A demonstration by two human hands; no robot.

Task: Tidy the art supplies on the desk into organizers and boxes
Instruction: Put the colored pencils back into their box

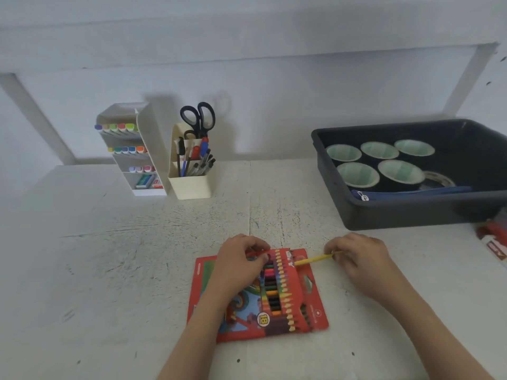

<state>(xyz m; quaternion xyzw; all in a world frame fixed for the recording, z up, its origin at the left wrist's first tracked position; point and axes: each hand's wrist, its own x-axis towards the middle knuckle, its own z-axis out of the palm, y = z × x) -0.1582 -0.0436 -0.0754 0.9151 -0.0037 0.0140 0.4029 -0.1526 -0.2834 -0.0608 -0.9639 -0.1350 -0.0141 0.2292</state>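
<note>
A red box of coloured pencils (pixel 277 322) lies open on the white desk in front of me, with a row of several pencils showing in it. My left hand (pixel 241 264) rests on the box's upper left part and pinches a red pencil (pixel 253 253) at the top edge. My right hand (pixel 359 256) sits just right of the box and pinches a yellow pencil (pixel 312 259), whose tip lies at the box's top right corner.
At the back left stand a white marker organizer (pixel 153 149) and a cream pen holder (pixel 190 185) with scissors (pixel 198 116). A dark bin (pixel 411 212) at the right holds tape rolls and a blue pouch. Red items (pixel 493 239) lie at the right edge.
</note>
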